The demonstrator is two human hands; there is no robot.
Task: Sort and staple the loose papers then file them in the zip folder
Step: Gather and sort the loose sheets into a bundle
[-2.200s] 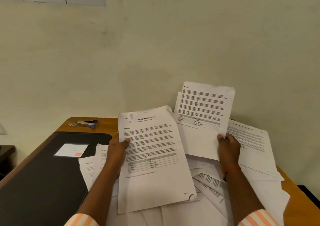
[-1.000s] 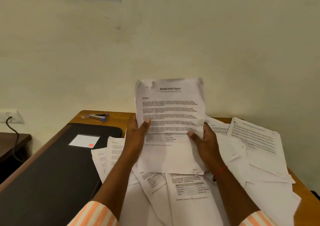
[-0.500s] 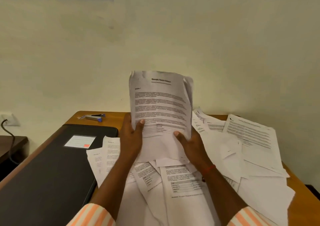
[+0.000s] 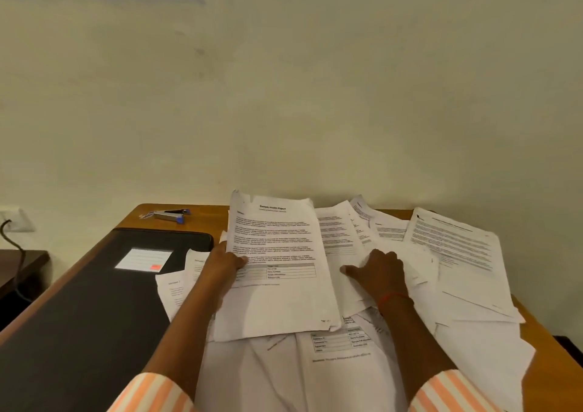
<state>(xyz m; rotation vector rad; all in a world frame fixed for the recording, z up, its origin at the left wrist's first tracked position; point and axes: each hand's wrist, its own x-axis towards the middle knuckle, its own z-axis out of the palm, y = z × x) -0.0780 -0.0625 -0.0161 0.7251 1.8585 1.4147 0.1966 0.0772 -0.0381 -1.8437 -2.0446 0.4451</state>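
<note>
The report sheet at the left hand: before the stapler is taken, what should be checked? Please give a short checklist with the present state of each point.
1. Left hand grips the report sheet at its left edge: ok.
2. Matching pages squared under that sheet: cannot tell, it covers them.
3. Stapler free on the table, beyond the zip folder: ok.
4. Right hand free: cannot tell; it rests on the loose papers, and no grip is visible.
5. Loose papers sorted: not ok, they lie overlapped and skewed.
6. Zip folder open: cannot tell; it lies flat.
</note>
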